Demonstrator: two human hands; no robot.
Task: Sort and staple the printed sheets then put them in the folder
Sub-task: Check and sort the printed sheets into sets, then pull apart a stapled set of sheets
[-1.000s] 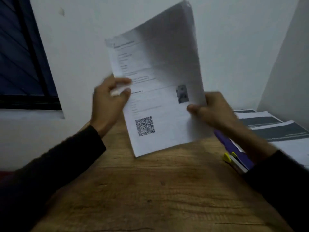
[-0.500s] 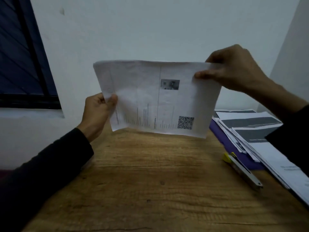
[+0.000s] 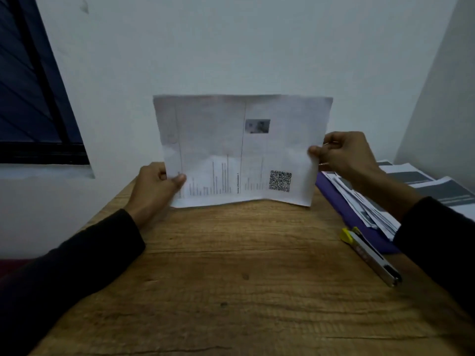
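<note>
Setting: a wooden desk (image 3: 231, 291) against a pale wall, with a dark window at left.
Left hand (image 3: 154, 188): pinches the lower left edge of the printed sheets (image 3: 236, 150).
Right hand (image 3: 344, 155): pinches their right edge.
Printed sheets: held upright and sideways, bottom edge at the desk.
Purple folder (image 3: 341, 204): right, under loose papers (image 3: 421, 183).
Stapler (image 3: 370, 255): beside the folder.

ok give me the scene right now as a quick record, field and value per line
held item: printed sheets, turned sideways, bottom edge on the table
left hand: pinches the lower left edge
right hand: pinches the right edge
folder: purple, on the table at right, under loose papers
stapler: beside the folder, untouched
</note>
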